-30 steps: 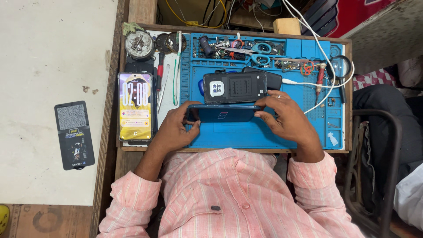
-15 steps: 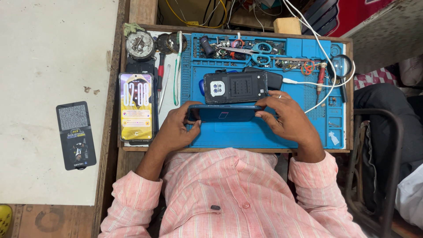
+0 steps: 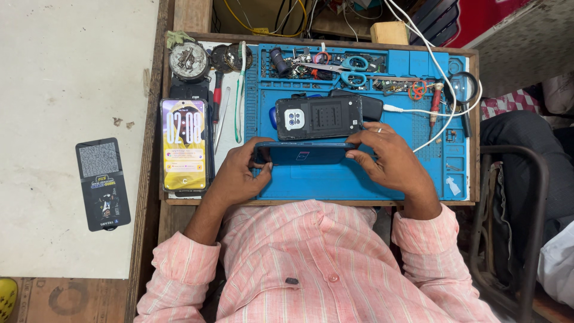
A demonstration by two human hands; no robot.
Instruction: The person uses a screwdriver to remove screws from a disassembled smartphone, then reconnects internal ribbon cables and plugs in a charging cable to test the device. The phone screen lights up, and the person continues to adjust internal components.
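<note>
Dark blue phone (image 3: pixel 305 153) held edge-on between both hands, left hand (image 3: pixel 239 176) gripping its left end, right hand (image 3: pixel 391 161) its right end, apparently just above blue mat (image 3: pixel 335 182).

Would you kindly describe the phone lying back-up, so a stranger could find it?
Start at the blue work mat on the wooden bench. Just beyond the dark phone gripped by both hands lies the back-up phone. Unlike the lit phone off the mat, it shows a camera block.

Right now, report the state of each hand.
Left hand: closed on the left end of the dark blue phone.
Right hand: closed on the phone's right end.
</note>
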